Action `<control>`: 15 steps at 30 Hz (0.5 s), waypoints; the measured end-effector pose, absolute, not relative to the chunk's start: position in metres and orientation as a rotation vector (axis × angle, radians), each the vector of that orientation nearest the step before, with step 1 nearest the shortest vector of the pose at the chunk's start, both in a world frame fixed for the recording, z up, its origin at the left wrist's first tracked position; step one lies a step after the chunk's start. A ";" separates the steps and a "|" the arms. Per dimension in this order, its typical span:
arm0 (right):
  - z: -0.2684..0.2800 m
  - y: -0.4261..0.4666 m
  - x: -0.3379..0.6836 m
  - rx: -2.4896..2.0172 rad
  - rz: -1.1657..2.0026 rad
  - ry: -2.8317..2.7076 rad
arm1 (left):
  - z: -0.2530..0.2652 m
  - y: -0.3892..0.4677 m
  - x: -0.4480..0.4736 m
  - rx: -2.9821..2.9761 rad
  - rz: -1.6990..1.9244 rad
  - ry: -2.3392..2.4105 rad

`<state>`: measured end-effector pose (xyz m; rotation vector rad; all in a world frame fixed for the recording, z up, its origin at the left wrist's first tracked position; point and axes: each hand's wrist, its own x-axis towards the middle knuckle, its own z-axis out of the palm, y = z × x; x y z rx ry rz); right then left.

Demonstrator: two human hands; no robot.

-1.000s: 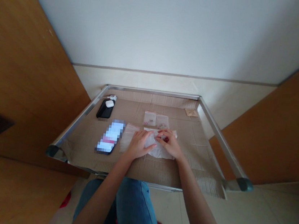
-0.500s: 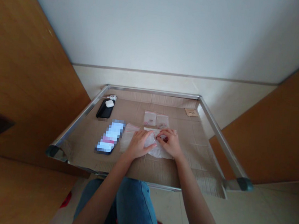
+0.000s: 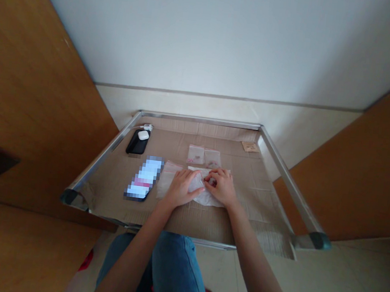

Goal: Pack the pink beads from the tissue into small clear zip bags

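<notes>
Both your hands work over a white sheet on the desk

The crumpled white sheet lies near the middle of the desk, on the cardboard that lines it, close to the side where you sit. Your left hand rests on the sheet's left part, fingers together and thumb spread away from them, leaving a gap you can see between. Your right hand is at the other side of the sheet, fingers curled and tips near the thumb. Small dark red pieces show beneath those fingers; you cannot tell from this view whether one is pinched, nor how many there are.

A flat clear bag lies just left of your left hand. Beyond your hands sit two small bags, side by side, with tiny contents too small to make out. To your left lies the lit phone, its screen blurred; farther back a white case sits on a black tray, with a plug just behind. A brown card lies near the far right corner.
</notes>
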<state>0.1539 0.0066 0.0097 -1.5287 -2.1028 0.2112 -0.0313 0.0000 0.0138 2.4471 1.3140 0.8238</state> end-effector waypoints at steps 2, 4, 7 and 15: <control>0.010 0.007 0.153 -1.535 0.207 -2.107 | 0.014 0.000 -0.032 2.451 0.828 1.312; 0.010 0.007 0.153 -1.533 0.212 -2.110 | 0.014 0.000 -0.032 2.453 0.827 1.310; 0.010 0.007 0.153 -1.524 0.232 -2.116 | 0.015 0.000 -0.031 2.448 0.820 1.310; 0.011 0.007 0.152 -1.518 0.221 -2.100 | 0.015 0.000 -0.032 2.448 0.806 1.314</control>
